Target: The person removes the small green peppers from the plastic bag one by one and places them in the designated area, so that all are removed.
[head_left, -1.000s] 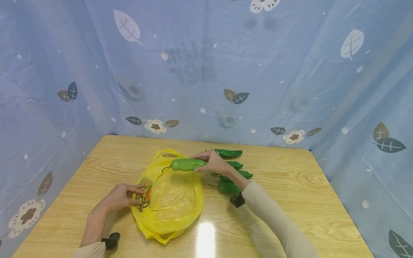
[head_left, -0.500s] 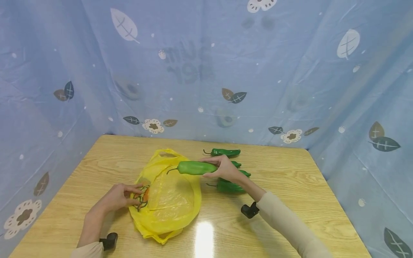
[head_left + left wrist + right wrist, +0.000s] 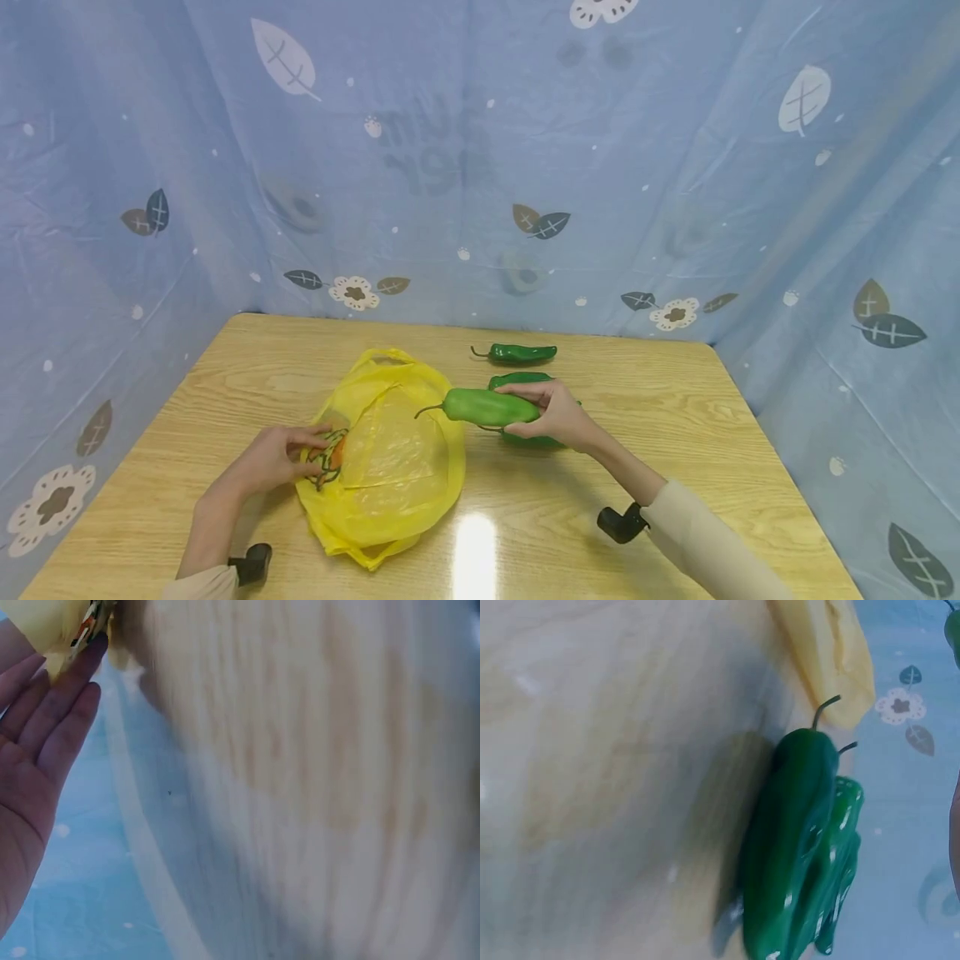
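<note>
My right hand (image 3: 558, 414) grips a long light-green pepper (image 3: 483, 407) by its right end, with thin stem pointing left. It is held over other, darker green peppers, partly covering them. A dark pepper (image 3: 521, 354) at the back shows whole; in the right wrist view a large glossy pepper (image 3: 787, 840) overlaps others behind it. My left hand (image 3: 270, 458) rests its fingers on the printed left side of a yellow plastic bag (image 3: 375, 517), thumb and forefinger apart. In the left wrist view the fingers (image 3: 64, 709) are fairly straight, tips at the bag's edge.
The wooden table (image 3: 637, 467) ends at a blue patterned curtain (image 3: 450, 167) behind and at both sides. A black camera hangs under each wrist, the right camera (image 3: 622, 523) close over the table.
The right hand has moved right and nearer with the light-green pepper, from over the bag to over the darker peppers. The left hand has stayed at the bag.
</note>
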Demonstrator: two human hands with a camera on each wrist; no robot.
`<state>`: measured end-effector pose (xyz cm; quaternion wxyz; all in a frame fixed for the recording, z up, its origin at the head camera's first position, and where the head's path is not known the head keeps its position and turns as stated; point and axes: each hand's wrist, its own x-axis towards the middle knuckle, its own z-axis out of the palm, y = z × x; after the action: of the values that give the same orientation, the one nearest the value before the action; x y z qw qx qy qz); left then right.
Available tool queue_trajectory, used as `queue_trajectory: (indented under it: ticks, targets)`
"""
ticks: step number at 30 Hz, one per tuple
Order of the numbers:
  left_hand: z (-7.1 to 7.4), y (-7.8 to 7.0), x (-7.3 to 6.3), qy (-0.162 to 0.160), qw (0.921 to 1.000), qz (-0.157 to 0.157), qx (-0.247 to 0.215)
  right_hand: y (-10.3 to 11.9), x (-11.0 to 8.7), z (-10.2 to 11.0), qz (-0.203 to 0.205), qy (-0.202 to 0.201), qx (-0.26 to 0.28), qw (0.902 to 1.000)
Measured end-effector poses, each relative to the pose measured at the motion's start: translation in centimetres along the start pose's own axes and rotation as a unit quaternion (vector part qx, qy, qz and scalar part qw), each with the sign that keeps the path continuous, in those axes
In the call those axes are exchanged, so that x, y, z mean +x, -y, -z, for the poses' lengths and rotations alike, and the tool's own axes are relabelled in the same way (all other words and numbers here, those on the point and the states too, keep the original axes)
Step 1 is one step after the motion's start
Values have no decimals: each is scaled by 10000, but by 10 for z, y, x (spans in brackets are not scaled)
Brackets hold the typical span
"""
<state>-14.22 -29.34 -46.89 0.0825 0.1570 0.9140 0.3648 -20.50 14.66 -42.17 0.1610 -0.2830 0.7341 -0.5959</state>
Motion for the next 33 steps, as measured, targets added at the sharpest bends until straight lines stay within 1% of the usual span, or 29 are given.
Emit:
queue_trajectory:
  ticks: [3, 6, 13, 21, 27, 33]
  targets:
    - [0, -1, 0, -47, 10000, -9, -17, -3, -12, 3, -167, -80, 29, 9998]
    - [1, -2, 0, 6, 10000, 20, -2, -6, -25, 6, -281, -108, 79, 9995]
    - [3, -5, 0, 63, 9998, -13, 172, -13, -56, 8, -212, 26, 69, 9997]
    - [4, -7, 2, 86, 9997, -66, 225, -22, -91, 13, -673, -77, 60, 9977]
    - [5, -7, 2, 105, 9994, -103, 310, -33, -109, 18, -840, -72, 143, 9963]
    - [4, -9, 3, 160, 9995, -23, 258, -40, -122, 14, -921, 14, 160, 9956]
